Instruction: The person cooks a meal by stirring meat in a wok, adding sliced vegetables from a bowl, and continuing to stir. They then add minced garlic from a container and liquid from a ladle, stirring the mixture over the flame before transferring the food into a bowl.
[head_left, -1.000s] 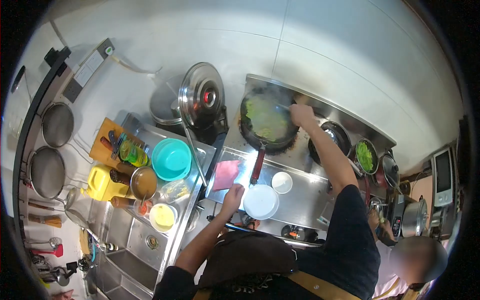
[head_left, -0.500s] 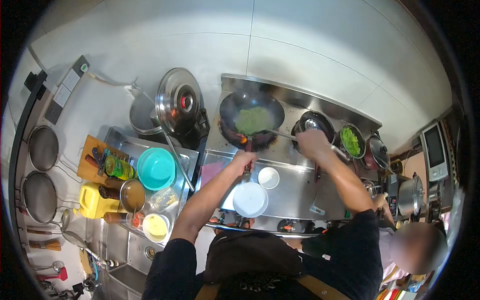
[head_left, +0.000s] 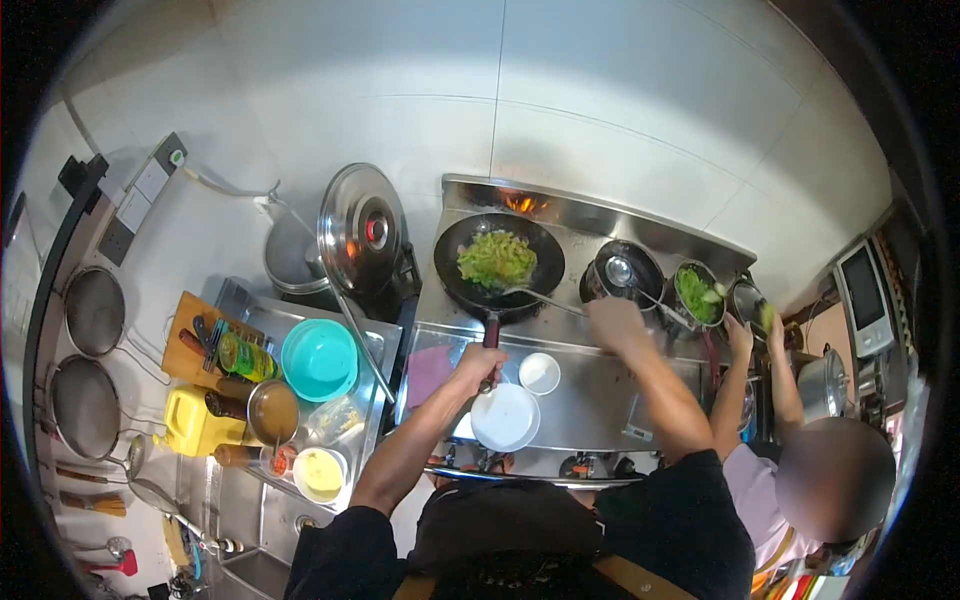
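A black wok [head_left: 455,285] sits on the left burner, its long handle pointing toward me. My left hand [head_left: 482,365] is wrapped round the dark red wok handle [head_left: 491,332]. Green leafy vegetables [head_left: 497,258] lie heaped in the wok. My right hand [head_left: 617,324] grips a metal spatula [head_left: 550,300], whose blade rests in the wok at the lower edge of the greens. Near my left hand, a white plate [head_left: 505,418] and a small white bowl [head_left: 539,374] stand on the steel counter.
A second wok with a ladle [head_left: 620,272] and a pan of greens [head_left: 697,296] stand to the right. A co-worker's hands [head_left: 755,335] hold something green there. Turquoise bowls [head_left: 318,362], a yellow jug [head_left: 197,420] and a large lid [head_left: 360,228] are at left.
The greens in the wok look brighter and more spread, and the steam has thinned. Flames now show behind the wok. The co-worker's hands have come up to the right-hand pans.
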